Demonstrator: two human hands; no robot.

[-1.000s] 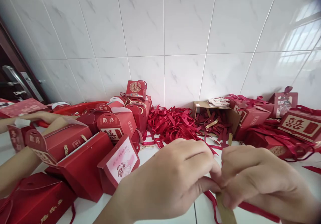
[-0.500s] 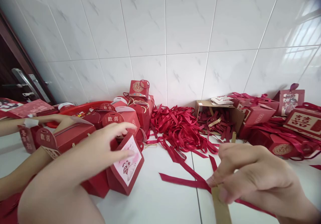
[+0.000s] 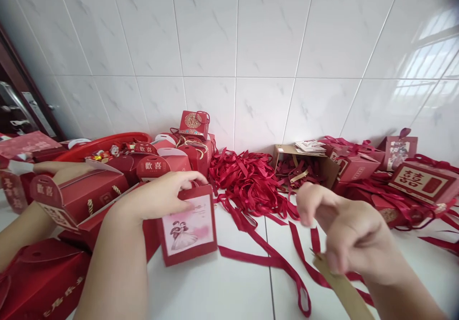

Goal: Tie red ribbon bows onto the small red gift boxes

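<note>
Though askew, box (image 3: pixel 190 234) under left hand (image 3: pixel 163 198).

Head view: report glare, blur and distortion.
Head view: window glare on the wall at right; head view: the right hand looks slightly soft; head view: the door frame leans, probably wide-angle stretch; head view: the top right corner is dark.

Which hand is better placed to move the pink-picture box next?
Left hand, probably: it holds the pink-picture box by its top, while the right hand is farther away, holding a gold strip.
</note>
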